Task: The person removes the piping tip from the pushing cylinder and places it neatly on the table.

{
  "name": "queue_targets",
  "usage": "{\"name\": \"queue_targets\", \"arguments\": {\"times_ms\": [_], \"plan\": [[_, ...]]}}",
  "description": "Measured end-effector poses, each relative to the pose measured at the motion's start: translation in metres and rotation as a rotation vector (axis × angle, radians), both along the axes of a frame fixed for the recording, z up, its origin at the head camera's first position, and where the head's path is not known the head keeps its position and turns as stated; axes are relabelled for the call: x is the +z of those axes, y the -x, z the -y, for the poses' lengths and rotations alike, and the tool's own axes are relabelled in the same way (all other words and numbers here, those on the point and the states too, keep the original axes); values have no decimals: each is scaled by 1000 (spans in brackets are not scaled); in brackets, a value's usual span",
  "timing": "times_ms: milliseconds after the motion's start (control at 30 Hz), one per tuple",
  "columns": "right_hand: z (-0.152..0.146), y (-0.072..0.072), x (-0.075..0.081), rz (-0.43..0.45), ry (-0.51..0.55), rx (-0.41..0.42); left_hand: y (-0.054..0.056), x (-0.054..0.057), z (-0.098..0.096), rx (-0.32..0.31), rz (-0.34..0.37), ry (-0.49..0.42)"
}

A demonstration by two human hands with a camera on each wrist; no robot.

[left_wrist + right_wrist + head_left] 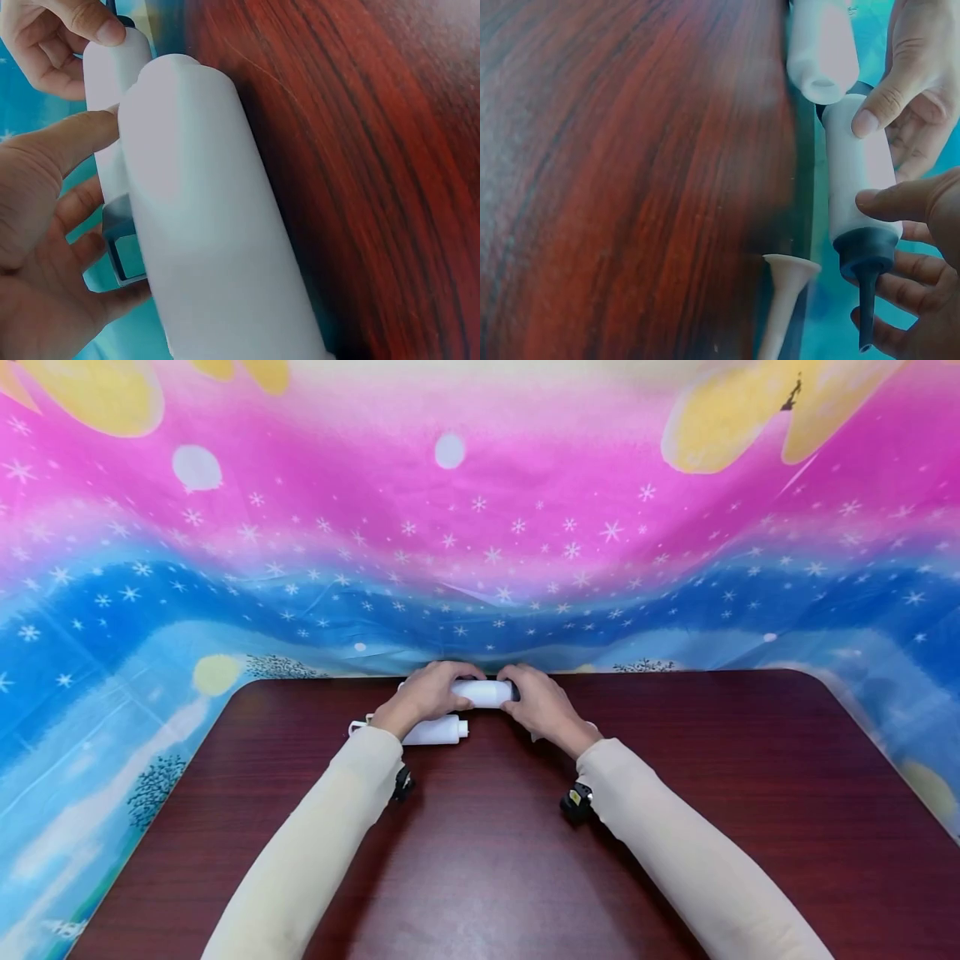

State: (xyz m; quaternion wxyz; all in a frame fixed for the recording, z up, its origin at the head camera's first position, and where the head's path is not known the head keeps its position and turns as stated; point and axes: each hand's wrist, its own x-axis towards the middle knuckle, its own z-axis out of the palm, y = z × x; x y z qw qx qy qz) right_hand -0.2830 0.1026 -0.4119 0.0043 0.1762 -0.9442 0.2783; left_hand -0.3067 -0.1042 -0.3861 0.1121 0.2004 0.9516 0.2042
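Near the far table edge, both hands hold a white cylindrical bottle [483,694] lying crosswise. My left hand [431,693] grips its left part, thumb on the near side and fingers behind. My right hand [542,700] grips its right end, thumb on the white body near the dark collar. A thin black nozzle [866,307] sticks out of that end in the right wrist view. A dark square loop [124,255] shows at the other end in the left wrist view. A second white bottle [435,731] lies just nearer, its neck pointing right and partly hidden by my left wrist.
A pale piece with a flared end [786,289] lies near my right hand, mostly hidden behind the wrist in the head view. The dark red wooden table [480,860] ends just past the hands, where a printed cloth [480,568] hangs.
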Motion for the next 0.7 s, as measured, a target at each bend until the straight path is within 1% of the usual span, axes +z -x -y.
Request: {"name": "queue_targets", "arguments": {"times_ms": [167, 400, 567, 700], "plan": [[-2, -5, 7, -4, 15, 17, -7, 8, 3, -24, -45, -29], [-7, -15, 20, -52, 44, 43, -19, 19, 5, -37, -101, -64], [-15, -24, 29, -107, 77, 74, -29, 28, 4, -51, -136, -81], [-21, -32, 36, -166, 98, 102, -39, 36, 2, -69, -172, -84]]}}
